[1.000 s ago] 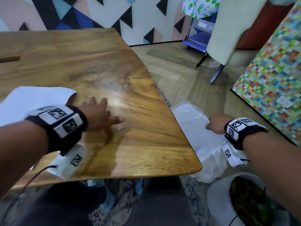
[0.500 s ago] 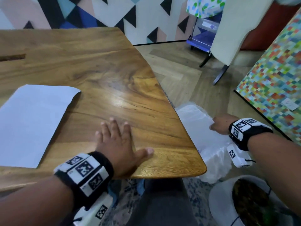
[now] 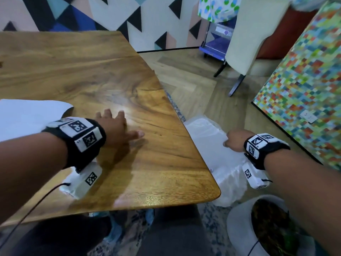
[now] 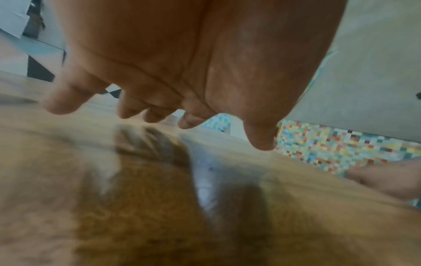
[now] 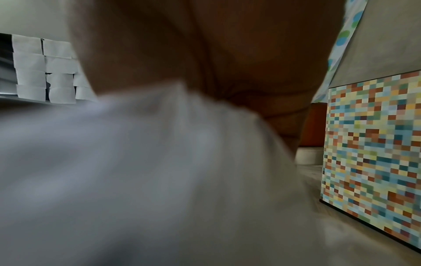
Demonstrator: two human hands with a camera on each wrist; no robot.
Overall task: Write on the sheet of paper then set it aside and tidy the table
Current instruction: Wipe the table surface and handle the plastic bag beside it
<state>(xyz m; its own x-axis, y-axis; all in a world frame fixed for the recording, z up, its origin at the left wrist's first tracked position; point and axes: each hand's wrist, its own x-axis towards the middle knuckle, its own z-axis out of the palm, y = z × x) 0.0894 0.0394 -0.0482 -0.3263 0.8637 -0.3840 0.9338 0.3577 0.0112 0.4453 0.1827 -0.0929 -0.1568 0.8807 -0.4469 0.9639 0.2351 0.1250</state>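
A white sheet of paper (image 3: 27, 115) lies flat on the wooden table (image 3: 129, 80) at the left, partly hidden by my left forearm. My left hand (image 3: 118, 126) is spread palm down on the bare wood just right of the sheet, its fingers straight. In the left wrist view the left hand (image 4: 182, 72) hovers close over the blurred tabletop (image 4: 136, 198) and holds nothing. My right hand (image 3: 234, 141) grips the rim of a white plastic bag (image 3: 212, 145) held beside the table's right edge, below the tabletop. The bag (image 5: 136, 162) fills the right wrist view under the right hand (image 5: 227, 54).
A cream chair (image 3: 247, 37) and a blue cart (image 3: 215, 43) stand on the floor beyond the table. A colourful mosaic panel (image 3: 304, 89) leans at the right. A white pot with a plant (image 3: 267, 228) sits at the bottom right. My legs (image 3: 166, 233) are under the near edge.
My left hand drew back across the wood to the table's near edge, then moved forward again to beside the sheet. My right hand has stayed on the bag.
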